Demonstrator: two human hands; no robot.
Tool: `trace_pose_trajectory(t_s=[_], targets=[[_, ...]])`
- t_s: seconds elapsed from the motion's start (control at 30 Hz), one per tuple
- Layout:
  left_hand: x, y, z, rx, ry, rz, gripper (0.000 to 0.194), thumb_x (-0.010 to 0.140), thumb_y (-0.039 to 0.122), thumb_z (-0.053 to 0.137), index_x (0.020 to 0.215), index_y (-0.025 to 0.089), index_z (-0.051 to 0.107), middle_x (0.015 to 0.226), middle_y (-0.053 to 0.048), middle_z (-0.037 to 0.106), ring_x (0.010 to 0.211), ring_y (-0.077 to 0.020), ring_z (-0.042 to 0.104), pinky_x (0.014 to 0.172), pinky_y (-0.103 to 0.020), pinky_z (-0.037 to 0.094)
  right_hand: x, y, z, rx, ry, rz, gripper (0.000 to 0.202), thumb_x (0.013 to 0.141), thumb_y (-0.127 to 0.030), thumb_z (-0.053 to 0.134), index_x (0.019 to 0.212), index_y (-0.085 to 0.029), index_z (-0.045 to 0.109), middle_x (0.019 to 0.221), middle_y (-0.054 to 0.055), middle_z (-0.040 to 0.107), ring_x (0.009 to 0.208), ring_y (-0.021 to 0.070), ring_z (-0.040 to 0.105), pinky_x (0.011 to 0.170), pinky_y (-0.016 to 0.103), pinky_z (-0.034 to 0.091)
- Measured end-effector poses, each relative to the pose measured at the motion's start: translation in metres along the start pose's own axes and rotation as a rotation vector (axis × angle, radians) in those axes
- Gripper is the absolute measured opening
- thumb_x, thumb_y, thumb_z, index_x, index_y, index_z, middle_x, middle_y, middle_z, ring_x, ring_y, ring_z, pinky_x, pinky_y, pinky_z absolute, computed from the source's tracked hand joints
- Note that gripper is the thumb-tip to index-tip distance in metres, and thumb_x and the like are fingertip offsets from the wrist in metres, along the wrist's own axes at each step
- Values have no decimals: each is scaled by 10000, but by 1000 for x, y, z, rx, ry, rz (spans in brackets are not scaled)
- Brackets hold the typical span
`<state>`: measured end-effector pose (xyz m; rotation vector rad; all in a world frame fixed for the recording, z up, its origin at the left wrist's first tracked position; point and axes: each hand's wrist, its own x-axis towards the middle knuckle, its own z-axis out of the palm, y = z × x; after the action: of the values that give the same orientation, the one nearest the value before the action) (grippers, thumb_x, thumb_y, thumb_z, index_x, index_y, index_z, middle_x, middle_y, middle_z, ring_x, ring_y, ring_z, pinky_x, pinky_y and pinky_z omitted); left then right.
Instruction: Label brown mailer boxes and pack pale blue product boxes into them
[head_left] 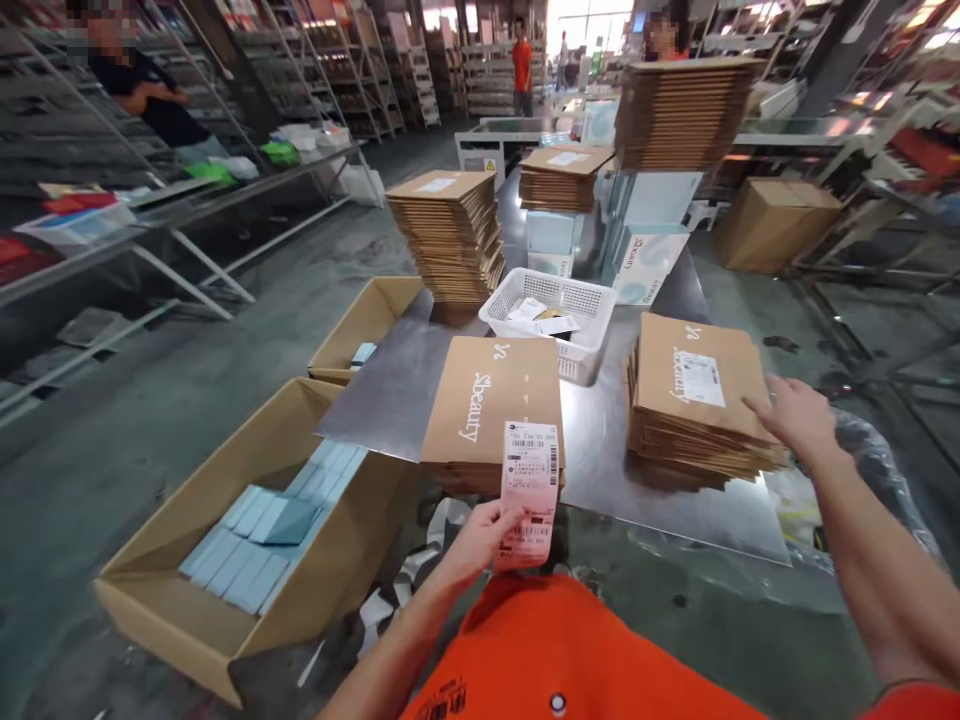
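Currently the left hand (pixel 486 532) is pinched shut, thumb over fingers, on the lower part of a printed label sheet (pixel 531 462), whose upper end overlaps, in view, the near edge of the middle pile of flat brown boxes (pixel 491 400). With that pile as the middle of the clock, the sheet sits at 5 o'clock, and a second pile of flat boxes (pixel 679 412) lies at 3 o'clock on the metal counter (pixel 600 455), a white label on its top box. At that second pile's own 3 o'clock edge is the right hand (pixel 804 425), loosely spread; its far fingers are partly hidden, so I can't tell whether it grips a box or merely rests there. A white basket (pixel 594 335) with papers inside stands at 1 o'clock, and an open carton (pixel 367 535) of pale blue boxes (pixel 247 545) at 8 o'clock, beside the counter. By my reading, the step in hand is handling labels and flat boxes together, one hand for each. The next move calls for a light left pinch to keep the sheet uncreased, and for right fingertips that part only the top box from those beneath.
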<state>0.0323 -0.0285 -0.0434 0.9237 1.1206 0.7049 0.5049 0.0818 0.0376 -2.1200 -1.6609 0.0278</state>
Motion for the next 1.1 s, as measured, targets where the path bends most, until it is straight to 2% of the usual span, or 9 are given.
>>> trace_pose_trajectory(t_s=[0.07, 0.17, 0.3, 0.4, 0.5, 0.6, 0.8, 0.97, 1.1], targets=[[1, 2, 9, 27, 16, 23, 578, 685, 700, 763, 780, 130, 757, 804, -78, 758, 766, -222, 671, 750, -327, 525, -8, -56, 22, 150, -78, -126, 678, 861, -648, 530, 1304, -141, 605, 1252, 258, 626, 1219, 392, 578, 977, 565, 490], [-1, 5, 14, 46, 33, 38, 584, 698, 684, 756, 862, 124, 777, 883, -94, 768, 857, -248, 680, 819, -349, 527, -40, -156, 61, 629, -566, -378, 746, 790, -598, 659, 1412, -206, 528, 1339, 150, 618, 1157, 282, 620, 879, 408, 567], [-8, 16, 4, -56, 87, 109, 655, 621, 612, 852, 1058, 134, 754, 1109, -127, 754, 1045, -286, 666, 936, -368, 511, -82, -238, 91, 757, -858, -441, 502, 777, -681, 648, 830, -182, 657, 728, 21, 640, 647, 162, 568, 570, 276, 466], [-10, 32, -6, -207, 264, 277, 795, 521, 462, 942, 1214, 174, 679, 1270, -124, 690, 1164, -277, 622, 963, -325, 494, -101, -259, 100, 773, -919, -426, 536, 852, -702, 551, 676, -196, 584, 594, -14, 542, 553, 129, 471, 508, 255, 370], [1, 44, -16, -206, 450, 300, 449, 618, 486, 864, 874, 156, 699, 845, -36, 702, 794, -166, 621, 722, -255, 486, -113, -272, 107, 753, -893, -496, 498, 905, -650, 513, 752, -198, 655, 665, 13, 623, 617, 154, 537, 556, 266, 402], [19, 41, -28, -129, 538, 264, 433, 665, 545, 791, 613, 168, 586, 578, 40, 531, 593, -102, 460, 577, -237, 382, -113, -284, 120, 708, -763, -545, 405, 915, -575, 539, 840, -209, 694, 765, 42, 695, 707, 188, 606, 636, 289, 451], [32, -7, -55, -186, 458, 91, 437, 547, 510, 839, 639, 174, 575, 591, 48, 547, 590, -101, 470, 571, -228, 373, -49, -303, 168, 438, -465, -526, 294, 958, -428, 507, 912, -200, 688, 911, 91, 718, 822, 230, 636, 767, 350, 496], [-5, -58, -65, -164, 321, -98, 430, 512, 360, 869, 839, 118, 730, 757, -36, 715, 670, -157, 583, 620, -261, 452, -4, -308, 186, 94, -330, -552, 484, 859, -447, 699, 1263, -183, 654, 1172, 179, 670, 1093, 377, 580, 959, 559, 447], [-23, -53, -82, -154, 446, 23, 401, 617, 503, 804, 710, 122, 725, 665, -40, 689, 633, -165, 574, 603, -276, 465, -3, -320, 197, 38, -316, -616, 596, 954, -335, 563, 1496, -105, 469, 1370, 248, 578, 1231, 403, 530, 1049, 579, 393]])
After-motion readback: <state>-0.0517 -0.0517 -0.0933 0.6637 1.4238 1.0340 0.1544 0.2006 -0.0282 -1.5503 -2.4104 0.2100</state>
